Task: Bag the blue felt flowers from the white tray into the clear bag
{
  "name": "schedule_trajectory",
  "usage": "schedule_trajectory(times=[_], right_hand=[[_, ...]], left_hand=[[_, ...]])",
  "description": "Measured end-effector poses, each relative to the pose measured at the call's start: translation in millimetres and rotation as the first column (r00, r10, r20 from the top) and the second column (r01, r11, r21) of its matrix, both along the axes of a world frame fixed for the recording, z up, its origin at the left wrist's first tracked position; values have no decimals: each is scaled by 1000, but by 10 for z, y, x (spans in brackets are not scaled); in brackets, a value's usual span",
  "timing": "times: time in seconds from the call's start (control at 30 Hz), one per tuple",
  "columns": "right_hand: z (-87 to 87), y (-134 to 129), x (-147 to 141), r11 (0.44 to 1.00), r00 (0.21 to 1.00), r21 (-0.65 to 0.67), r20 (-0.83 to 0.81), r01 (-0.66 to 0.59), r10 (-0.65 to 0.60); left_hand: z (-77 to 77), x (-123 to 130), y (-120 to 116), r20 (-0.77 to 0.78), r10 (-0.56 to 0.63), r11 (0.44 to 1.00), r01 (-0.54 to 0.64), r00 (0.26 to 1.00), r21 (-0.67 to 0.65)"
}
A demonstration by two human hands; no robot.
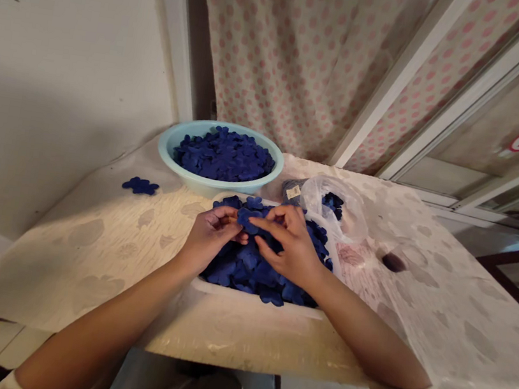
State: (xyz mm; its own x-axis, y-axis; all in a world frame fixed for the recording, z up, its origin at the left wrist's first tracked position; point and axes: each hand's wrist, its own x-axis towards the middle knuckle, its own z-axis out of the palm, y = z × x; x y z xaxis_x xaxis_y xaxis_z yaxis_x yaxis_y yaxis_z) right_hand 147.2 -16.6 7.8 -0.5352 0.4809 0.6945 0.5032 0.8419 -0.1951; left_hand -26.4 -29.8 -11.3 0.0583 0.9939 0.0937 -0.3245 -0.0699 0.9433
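Observation:
Between my two hands is a blue fabric flower [247,219], held above a white tray [263,302] heaped with loose blue flower pieces [249,267]. My left hand [216,230] pinches its left side with thumb and fingers. From the right, my right hand [288,244] has its fingertips closed on the same flower. Part of the heap and the tray's far rim are hidden behind my hands. Behind the tray stands a light blue basin [217,183], filled with more blue flower pieces [226,154].
A clear plastic bag [353,214] with dark blue pieces lies behind the tray's right side, by a dark labelled packet [293,191]. One blue flower piece [140,185] rests alone at the left. The table [414,332] has a patterned cover. A wall and a dotted curtain stand behind.

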Motion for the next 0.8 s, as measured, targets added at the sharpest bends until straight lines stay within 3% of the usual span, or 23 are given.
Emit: schedule_trajectory(times=[0.17,0.47,0.67,0.8], right_hand=[[-6,13,20,995,998,91,32,-48,45],[-8,17,23,998,992,34,-109,-55,58],[18,5,21,987,955,-121,-264,103,-132],[12,31,32,962,921,-144,-286,232,-265]], left_hand=[[9,-4,-10,-69,4,999,-2,998,36],[27,5,-15,-72,74,995,-69,995,67],[8,-2,10,-22,154,984,-152,988,88],[2,-4,14,-8,179,982,-178,984,66]])
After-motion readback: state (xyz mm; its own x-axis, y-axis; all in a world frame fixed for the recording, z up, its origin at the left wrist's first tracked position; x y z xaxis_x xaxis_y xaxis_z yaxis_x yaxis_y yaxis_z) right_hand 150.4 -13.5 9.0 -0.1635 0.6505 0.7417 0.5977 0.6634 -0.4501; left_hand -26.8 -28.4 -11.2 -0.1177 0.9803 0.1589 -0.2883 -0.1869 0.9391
